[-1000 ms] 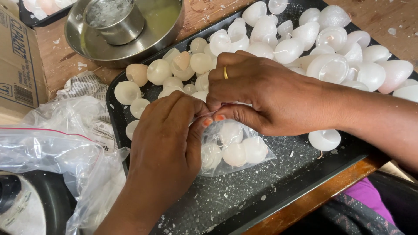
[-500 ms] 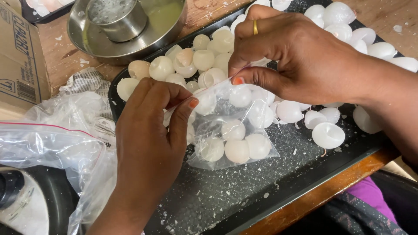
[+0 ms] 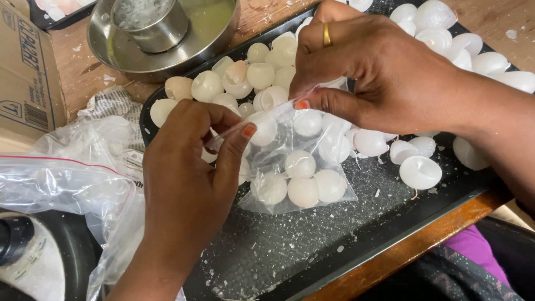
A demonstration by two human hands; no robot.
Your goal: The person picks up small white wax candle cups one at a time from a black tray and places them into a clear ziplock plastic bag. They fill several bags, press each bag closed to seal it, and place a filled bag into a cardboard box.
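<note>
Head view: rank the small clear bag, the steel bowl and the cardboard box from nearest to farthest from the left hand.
From the left hand:
1. Small clear bag, pinched at its top edge, just right of the hand.
2. Steel bowl, up beyond the hand at the top of the picture.
3. Cardboard box, far at the upper left edge.

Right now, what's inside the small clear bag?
The small clear bag holds several white egg-shaped shells. The left hand and right hand cover its top edge.
</note>
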